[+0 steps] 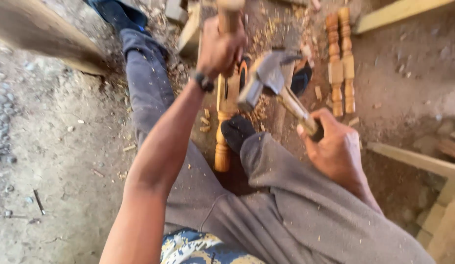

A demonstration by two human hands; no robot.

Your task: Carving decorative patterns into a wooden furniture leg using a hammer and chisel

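Observation:
My left hand point(218, 50) grips a wooden-handled chisel point(228, 17) held upright over a turned wooden spindle point(222, 146) that lies on the ground between my legs. My right hand point(335, 146) grips the handle of a steel claw hammer point(266, 78), its head raised close beside the left hand. A black-socked foot point(237, 132) rests against the spindle. The chisel's blade is hidden behind my left hand.
Two finished turned spindles point(341, 58) lie side by side at the upper right. Wood chips point(259, 115) litter the dirt floor. Planks point(418, 159) lie at the right, a thick beam point(36, 29) at the upper left, and a wood block point(190, 32) at the top.

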